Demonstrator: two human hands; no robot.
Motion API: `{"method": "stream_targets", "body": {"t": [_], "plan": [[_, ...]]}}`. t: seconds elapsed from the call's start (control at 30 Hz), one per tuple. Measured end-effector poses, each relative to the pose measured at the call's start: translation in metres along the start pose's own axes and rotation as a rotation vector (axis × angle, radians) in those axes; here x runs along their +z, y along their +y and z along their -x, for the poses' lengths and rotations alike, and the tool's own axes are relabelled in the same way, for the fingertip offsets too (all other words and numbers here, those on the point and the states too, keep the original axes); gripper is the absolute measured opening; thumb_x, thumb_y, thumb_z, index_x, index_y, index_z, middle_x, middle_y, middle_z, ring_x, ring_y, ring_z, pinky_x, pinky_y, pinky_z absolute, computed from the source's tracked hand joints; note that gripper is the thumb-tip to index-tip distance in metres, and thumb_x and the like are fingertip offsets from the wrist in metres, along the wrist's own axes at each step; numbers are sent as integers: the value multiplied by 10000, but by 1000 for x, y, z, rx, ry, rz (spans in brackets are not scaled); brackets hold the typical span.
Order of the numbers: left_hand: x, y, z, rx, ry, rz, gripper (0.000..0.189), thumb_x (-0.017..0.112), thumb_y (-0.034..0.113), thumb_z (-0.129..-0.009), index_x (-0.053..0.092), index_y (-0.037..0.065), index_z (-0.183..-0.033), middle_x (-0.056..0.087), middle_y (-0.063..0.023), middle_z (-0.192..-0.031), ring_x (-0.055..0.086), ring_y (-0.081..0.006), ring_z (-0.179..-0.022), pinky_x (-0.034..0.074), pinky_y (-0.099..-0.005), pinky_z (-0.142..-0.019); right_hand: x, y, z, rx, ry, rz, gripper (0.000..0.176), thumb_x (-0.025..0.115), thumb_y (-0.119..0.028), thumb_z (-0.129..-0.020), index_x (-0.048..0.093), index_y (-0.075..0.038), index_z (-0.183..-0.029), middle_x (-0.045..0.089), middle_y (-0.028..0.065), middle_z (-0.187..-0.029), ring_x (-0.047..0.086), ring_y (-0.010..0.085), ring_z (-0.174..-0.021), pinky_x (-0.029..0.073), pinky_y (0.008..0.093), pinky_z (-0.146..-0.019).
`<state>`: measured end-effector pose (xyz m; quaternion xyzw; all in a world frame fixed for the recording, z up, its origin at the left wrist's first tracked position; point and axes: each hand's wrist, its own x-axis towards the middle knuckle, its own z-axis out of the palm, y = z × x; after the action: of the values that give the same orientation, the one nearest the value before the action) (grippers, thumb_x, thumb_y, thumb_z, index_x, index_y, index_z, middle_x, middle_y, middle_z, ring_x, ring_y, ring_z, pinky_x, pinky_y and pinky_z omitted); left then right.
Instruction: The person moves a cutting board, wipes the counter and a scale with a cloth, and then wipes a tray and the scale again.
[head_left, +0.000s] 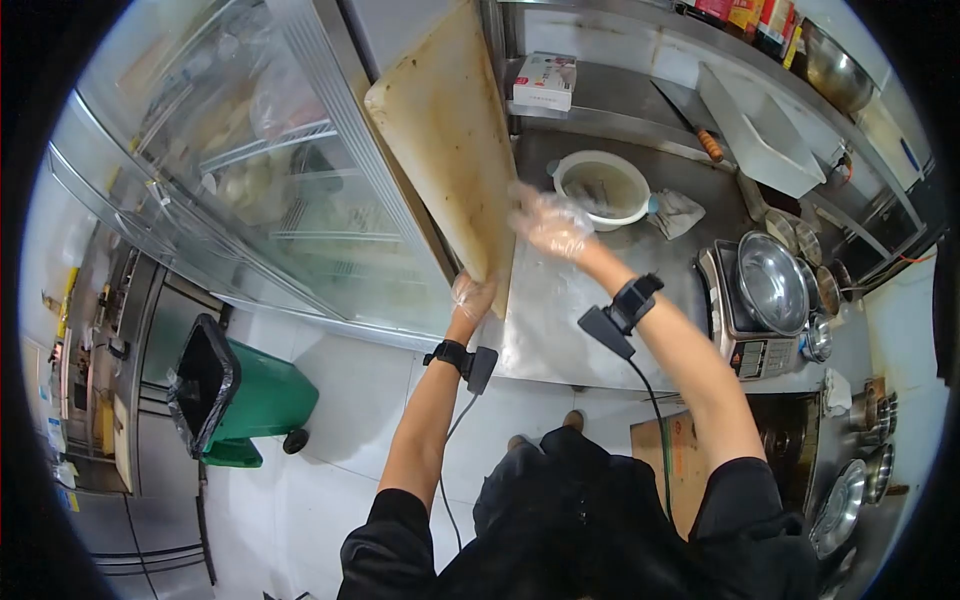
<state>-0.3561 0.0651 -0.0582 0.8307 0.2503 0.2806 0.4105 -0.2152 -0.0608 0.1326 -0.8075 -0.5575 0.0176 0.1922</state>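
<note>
A large, stained, off-white cutting board (435,125) stands on edge at the left end of the steel counter, tilted against the side of the glass-door fridge. My left hand (474,296), in a clear plastic glove, is closed around its lower near corner, the fingers partly hidden by the board. Also gloved, my right hand (553,225) reaches over the counter with fingers stretched toward the board's right side, the fingertips blurred at its surface. Just beyond the right hand sits a white basin (645,200) of cloudy water, a grey cloth (677,213) beside it.
A digital scale (762,358) carries a steel bowl (772,283) on the right of the steel counter (560,335). On the back shelf are a knife (708,143), a white box (545,82) and a white tray (765,135). The glass fridge (320,225) and a green bin (262,390) stand left.
</note>
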Motion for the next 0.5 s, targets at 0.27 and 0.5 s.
{"method": "stream_targets", "body": {"t": [0.27, 0.5], "plan": [[-7, -2, -10, -16, -8, -121, 335, 641, 362, -857, 691, 50, -966, 702, -164, -903, 669, -335, -859, 521, -397, -757, 50, 24, 48, 231, -168, -327, 506, 503, -367, -875, 509, -105, -1307, 590, 262, -1200, 572, 412, -1103, 450, 470, -950], [-15, 9, -11, -130, -45, -155, 480, 641, 504, -803, 701, 47, -935, 705, -175, -860, 677, -345, -837, 524, -416, -755, 48, 51, 87, 315, -329, -314, 577, 497, -415, -915, 443, -99, -1396, 519, 191, -1357, 515, 356, -1223, 398, 406, -1029]]}}
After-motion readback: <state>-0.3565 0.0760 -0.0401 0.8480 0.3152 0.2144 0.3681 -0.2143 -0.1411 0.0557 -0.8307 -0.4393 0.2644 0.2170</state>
